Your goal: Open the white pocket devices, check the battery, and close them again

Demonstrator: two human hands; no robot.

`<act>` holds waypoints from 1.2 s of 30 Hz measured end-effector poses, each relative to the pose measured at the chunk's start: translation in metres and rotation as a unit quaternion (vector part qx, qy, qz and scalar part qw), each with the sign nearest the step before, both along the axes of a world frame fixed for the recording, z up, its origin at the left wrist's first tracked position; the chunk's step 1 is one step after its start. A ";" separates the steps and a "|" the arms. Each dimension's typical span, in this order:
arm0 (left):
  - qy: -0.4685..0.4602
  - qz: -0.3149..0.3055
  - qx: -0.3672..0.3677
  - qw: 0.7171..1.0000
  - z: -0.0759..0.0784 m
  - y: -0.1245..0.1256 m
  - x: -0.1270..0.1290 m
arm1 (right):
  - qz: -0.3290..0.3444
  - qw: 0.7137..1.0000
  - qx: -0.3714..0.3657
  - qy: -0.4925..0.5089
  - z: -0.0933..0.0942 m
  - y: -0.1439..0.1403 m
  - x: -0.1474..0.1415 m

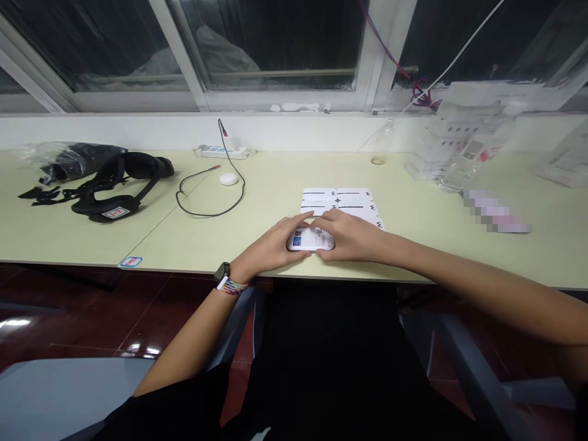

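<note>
Near the table's front edge, my left hand (pixel 275 245) and my right hand (pixel 351 237) grip a small stack of white cards (pixel 310 239) from its two ends. The top one has rounded corners, small print and blue and dark square marks on its left side. Fingers of both hands curl around the far side, with the thumbs along the near side. Just beyond my hands lie several white cards (pixel 353 195) in rows, each with a black line and a black letter. My right hand partly covers the nearer ones.
On the left lie a black headset with straps (pixel 108 211) and a black item in clear plastic (pixel 82 160). A black cable (pixel 209 214) loops around a white oval case (pixel 228 179) before a power strip (pixel 223 151). White boxes (pixel 429 156) and a clear bottle (pixel 452 177) stand at right.
</note>
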State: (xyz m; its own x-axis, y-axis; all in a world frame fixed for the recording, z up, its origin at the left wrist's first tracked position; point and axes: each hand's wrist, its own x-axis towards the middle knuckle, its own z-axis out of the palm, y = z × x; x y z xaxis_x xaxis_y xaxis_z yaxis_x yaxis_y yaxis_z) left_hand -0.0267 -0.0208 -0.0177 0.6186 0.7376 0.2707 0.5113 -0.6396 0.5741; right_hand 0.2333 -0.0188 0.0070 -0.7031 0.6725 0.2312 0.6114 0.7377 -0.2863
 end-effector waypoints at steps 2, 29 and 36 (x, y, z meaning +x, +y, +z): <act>-0.011 0.005 -0.021 1.000 0.000 0.000 0.001 | -0.002 1.000 0.020 -0.005 0.000 -0.001 0.000; -0.013 0.044 -0.038 0.998 -0.007 -0.003 -0.012 | -0.299 0.942 -0.077 0.133 -0.011 0.062 0.086; 0.000 0.056 -0.056 0.997 -0.005 -0.006 -0.017 | -0.313 0.937 -0.048 0.144 -0.007 0.063 0.084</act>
State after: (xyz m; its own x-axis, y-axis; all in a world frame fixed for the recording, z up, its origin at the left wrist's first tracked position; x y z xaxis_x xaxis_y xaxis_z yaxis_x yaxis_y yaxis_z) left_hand -0.0439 -0.0267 -0.0224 0.5306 0.8278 0.1823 0.5761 -0.5100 0.6388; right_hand 0.3177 0.0437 0.0000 -0.0808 0.9599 0.2686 0.8032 0.2222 -0.5528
